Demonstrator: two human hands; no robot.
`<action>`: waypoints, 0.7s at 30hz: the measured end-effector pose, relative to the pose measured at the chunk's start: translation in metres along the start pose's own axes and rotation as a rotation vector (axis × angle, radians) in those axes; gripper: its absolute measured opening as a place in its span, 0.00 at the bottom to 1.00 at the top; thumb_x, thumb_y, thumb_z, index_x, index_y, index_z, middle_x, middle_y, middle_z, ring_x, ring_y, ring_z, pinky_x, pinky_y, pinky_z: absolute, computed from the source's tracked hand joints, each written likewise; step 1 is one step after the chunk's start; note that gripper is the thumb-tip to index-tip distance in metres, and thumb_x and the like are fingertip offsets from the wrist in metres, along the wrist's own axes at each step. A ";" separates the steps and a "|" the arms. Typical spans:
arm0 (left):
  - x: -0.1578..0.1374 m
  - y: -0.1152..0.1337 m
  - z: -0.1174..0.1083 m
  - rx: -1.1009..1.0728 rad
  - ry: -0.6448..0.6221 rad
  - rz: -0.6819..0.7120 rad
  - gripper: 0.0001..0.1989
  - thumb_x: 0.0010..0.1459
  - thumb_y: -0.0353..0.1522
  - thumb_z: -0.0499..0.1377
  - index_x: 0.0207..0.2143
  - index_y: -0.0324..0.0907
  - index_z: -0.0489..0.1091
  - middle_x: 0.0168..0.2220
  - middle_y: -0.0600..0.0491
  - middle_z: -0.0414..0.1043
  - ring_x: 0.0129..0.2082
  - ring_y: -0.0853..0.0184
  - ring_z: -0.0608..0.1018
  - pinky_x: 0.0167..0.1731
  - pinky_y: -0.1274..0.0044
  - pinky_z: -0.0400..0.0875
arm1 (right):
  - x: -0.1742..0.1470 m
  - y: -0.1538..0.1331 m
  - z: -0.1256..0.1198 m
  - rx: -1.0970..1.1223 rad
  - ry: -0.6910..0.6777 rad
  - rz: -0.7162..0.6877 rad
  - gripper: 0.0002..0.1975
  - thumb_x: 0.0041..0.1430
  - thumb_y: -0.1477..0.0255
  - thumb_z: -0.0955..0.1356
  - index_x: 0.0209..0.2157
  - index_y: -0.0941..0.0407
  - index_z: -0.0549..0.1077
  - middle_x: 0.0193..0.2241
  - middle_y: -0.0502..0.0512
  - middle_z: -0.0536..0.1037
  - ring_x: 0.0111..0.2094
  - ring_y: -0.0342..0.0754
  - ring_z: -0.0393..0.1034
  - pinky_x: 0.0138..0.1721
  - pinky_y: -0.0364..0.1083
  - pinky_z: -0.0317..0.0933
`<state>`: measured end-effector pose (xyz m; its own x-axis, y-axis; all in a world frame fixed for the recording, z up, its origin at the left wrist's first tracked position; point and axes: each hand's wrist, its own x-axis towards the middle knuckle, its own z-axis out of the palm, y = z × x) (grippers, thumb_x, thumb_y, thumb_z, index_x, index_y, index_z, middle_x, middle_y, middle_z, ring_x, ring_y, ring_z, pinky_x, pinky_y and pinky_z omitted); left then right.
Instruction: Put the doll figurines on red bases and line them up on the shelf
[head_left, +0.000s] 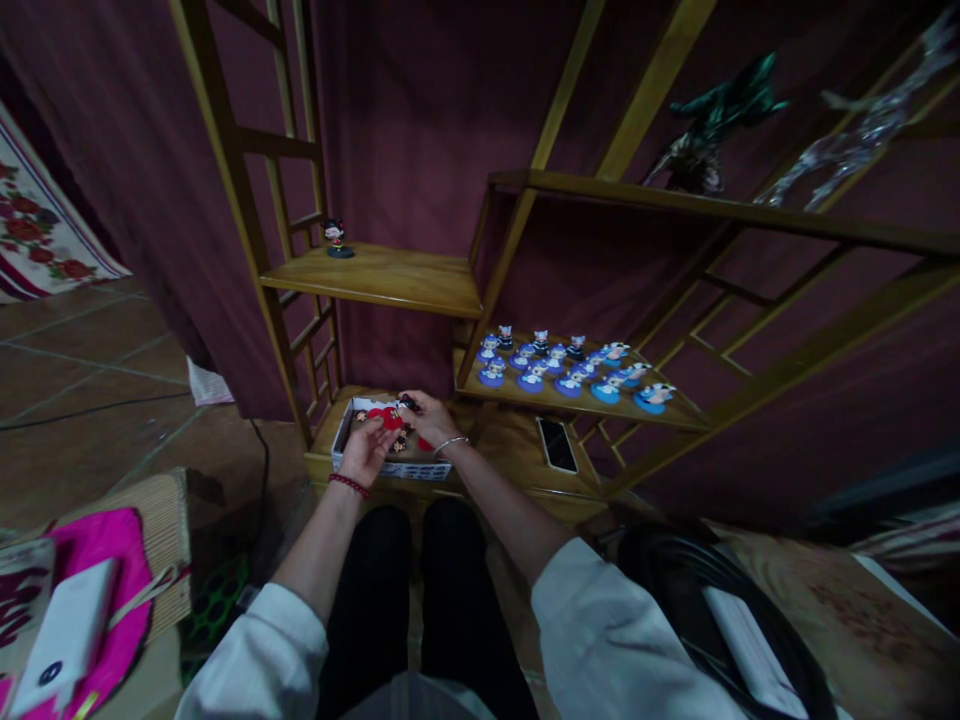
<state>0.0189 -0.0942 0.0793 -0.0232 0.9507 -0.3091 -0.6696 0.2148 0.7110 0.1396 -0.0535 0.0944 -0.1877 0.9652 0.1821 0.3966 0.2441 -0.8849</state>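
A shallow open box [411, 469] sits on the bottom shelf in front of me, with several small dark-haired figurines [400, 442] and red pieces in it. Above it, my left hand [365, 453] has its thumb and fingers closed about a flat red piece [385, 417]. My right hand [429, 420] reaches in from the right and pinches a small black-headed figurine [409, 403] close to that red piece. Whether the figurine and the red piece are joined I cannot tell. On the shelf up to the left stands one dark-haired figurine [335, 238] on a round black base.
Several purple and blue figurines [573, 380] stand in rows on the right shelf. Below them lies a phone [556, 445]. A green figure [724, 110] and a clear figure [862, 130] occupy the upper right shelf. A coiled black hose [675, 560] lies at right.
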 end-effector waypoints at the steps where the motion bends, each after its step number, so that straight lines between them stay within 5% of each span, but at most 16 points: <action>1: -0.003 0.001 0.000 -0.046 -0.019 -0.004 0.05 0.50 0.24 0.51 0.27 0.39 0.64 0.29 0.52 0.72 0.34 0.71 0.74 0.39 0.76 0.69 | -0.001 -0.002 -0.002 0.005 -0.011 -0.017 0.16 0.47 0.73 0.64 0.41 0.56 0.68 0.35 0.49 0.74 0.35 0.41 0.67 0.38 0.41 0.62; 11: -0.023 0.003 0.008 -0.394 -0.130 -0.049 0.05 0.51 0.22 0.53 0.27 0.37 0.67 0.28 0.51 0.73 0.30 0.72 0.74 0.36 0.77 0.69 | -0.011 -0.027 -0.023 -0.008 -0.071 -0.148 0.17 0.48 0.73 0.64 0.43 0.56 0.69 0.36 0.51 0.73 0.31 0.40 0.67 0.36 0.41 0.62; 21: -0.033 0.000 0.012 -0.413 -0.192 -0.010 0.05 0.51 0.24 0.55 0.31 0.37 0.69 0.32 0.51 0.72 0.32 0.72 0.74 0.36 0.78 0.69 | -0.020 -0.040 -0.030 -0.055 -0.111 -0.208 0.19 0.48 0.72 0.64 0.45 0.55 0.67 0.32 0.49 0.73 0.27 0.39 0.64 0.31 0.40 0.61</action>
<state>0.0282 -0.1229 0.0973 0.0968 0.9816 -0.1647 -0.9099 0.1544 0.3851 0.1547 -0.0801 0.1396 -0.3666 0.8782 0.3072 0.3867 0.4441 -0.8082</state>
